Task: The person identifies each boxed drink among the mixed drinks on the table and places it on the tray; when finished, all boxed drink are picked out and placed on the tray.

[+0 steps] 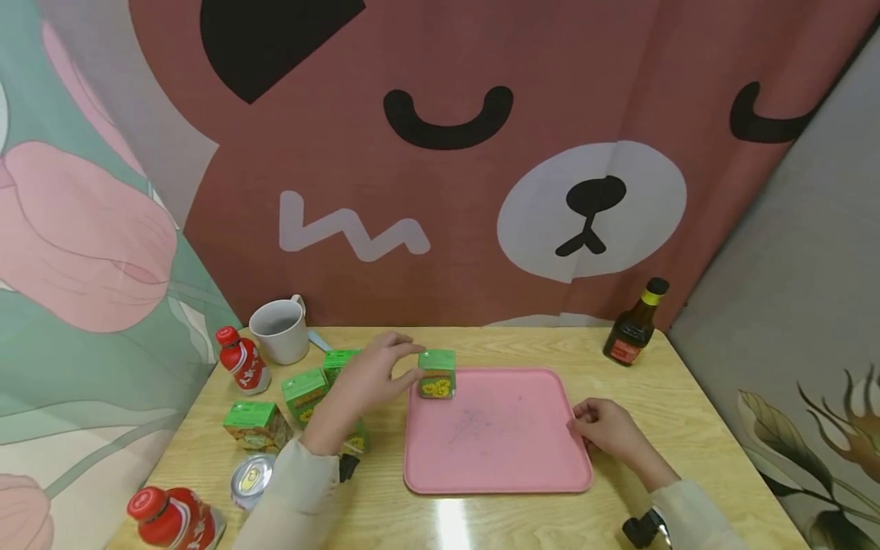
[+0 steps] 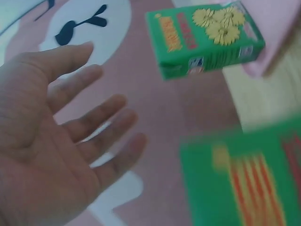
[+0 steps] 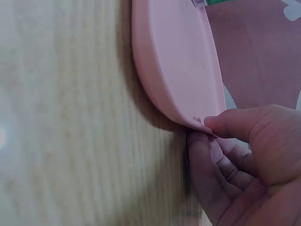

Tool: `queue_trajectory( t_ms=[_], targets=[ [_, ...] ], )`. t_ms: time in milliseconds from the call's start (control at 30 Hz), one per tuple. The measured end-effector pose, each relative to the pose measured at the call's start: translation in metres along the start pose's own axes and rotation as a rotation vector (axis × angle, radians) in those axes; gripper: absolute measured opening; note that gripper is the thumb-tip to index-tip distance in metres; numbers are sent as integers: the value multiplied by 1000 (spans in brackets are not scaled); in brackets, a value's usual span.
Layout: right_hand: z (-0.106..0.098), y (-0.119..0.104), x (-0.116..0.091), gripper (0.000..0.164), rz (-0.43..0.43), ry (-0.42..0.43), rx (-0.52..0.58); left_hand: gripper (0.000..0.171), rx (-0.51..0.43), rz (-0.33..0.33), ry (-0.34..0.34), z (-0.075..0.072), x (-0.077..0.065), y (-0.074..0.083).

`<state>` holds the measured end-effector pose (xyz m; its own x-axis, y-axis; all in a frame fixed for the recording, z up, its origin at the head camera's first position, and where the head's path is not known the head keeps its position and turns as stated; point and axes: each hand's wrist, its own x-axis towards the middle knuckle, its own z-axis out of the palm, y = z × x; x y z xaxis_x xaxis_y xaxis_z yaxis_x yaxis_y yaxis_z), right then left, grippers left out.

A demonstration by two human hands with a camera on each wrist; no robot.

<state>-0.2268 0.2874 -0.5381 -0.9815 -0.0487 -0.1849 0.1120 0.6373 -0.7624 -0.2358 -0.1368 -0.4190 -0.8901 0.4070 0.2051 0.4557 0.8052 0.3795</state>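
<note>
A pink tray lies on the table in the head view. A green drink carton printed with yellow flowers stands at its far left corner. My left hand is just left of that carton, fingers spread. In the left wrist view, a gap separates the left hand from the same carton, and the palm holds nothing. At the tray's right edge, my right hand pinches the rim. The right wrist view shows thumb and fingers of the right hand on the tray's rim.
Left of the tray stand more green cartons, a brown-and-green carton, a can, red bottles and a white mug. A dark sauce bottle stands at the back right. A printed curtain hangs behind the table.
</note>
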Motion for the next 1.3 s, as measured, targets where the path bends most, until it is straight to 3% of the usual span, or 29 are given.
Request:
queue_trajectory(
  t_ms=[233,400,600,833,933,1167,1300],
  targets=[
    [1,-3,-10,22,16,13,66,50,83,-82,-62,-20,-71,-11],
    [-1,0,-14,22,21,32,33,53,98,-112,-95,-25,-93,-19],
    [0,2,-17,24,29,21,39,53,61,-153,-114,-19,-101,-23],
    [1,0,-15,23,18,22,61,36,63,-25,73,0,-97,-25],
    [1,-1,-15,24,10,13,57,33,30,-3,121,9,-97,-24],
    [2,0,-14,24,33,20,53,32,-84,-26,203,24,-98,-20],
    [1,0,-15,24,40,17,49,41,-126,-91,251,35,-104,-19]
  ],
)
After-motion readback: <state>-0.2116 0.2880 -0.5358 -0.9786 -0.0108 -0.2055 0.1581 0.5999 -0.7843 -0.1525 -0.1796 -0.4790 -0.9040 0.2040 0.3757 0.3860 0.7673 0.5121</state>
